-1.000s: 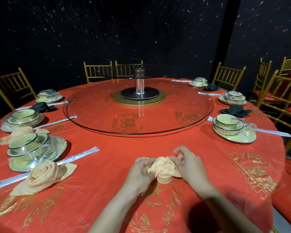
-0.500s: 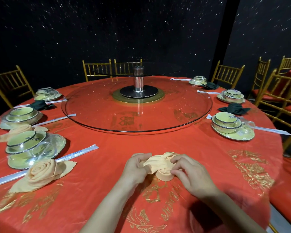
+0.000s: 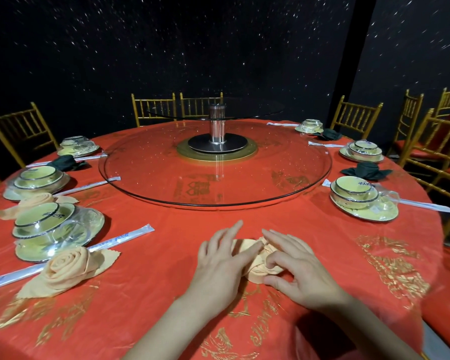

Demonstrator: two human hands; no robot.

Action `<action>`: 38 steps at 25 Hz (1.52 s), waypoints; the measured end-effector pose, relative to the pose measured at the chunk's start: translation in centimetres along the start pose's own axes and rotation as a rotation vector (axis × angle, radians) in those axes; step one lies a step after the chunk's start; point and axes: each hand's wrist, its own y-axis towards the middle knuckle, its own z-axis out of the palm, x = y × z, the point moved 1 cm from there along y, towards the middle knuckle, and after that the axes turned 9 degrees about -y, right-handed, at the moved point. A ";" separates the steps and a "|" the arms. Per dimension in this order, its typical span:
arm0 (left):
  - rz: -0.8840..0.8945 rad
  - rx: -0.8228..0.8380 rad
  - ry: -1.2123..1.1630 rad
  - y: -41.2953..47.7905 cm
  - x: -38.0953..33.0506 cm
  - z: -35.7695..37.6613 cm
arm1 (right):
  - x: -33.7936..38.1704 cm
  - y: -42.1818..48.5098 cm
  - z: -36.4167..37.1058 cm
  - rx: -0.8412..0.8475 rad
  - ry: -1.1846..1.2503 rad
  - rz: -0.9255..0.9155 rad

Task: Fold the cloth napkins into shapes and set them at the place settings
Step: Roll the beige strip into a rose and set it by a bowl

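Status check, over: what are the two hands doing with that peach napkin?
Left hand fingers straight, resting on peach napkin. Right hand pinching its folds. Napkin bunched on red tablecloth, not at a setting. Nothing crowding it.

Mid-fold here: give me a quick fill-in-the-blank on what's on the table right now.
1. The left hand and right hand both touch the peach napkin, which lies on the ___ tablecloth.
2. The finished napkin by the near-left setting is rolled into a ___ shape.
3. The turntable in the table's middle is clear ___.

Missing words: red; rose; glass.
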 end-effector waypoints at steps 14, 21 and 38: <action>0.010 0.190 -0.474 1.5 1.4 -0.5 | 0.3 0.8 -0.2 0.109 0.347 0.238; -0.509 0.157 -0.896 3.0 0.4 -2.8 | 1.4 4.0 -1.1 0.178 0.780 0.531; -0.159 0.185 -0.133 1.4 -0.9 -0.3 | -0.3 3.6 0.5 0.109 0.355 0.727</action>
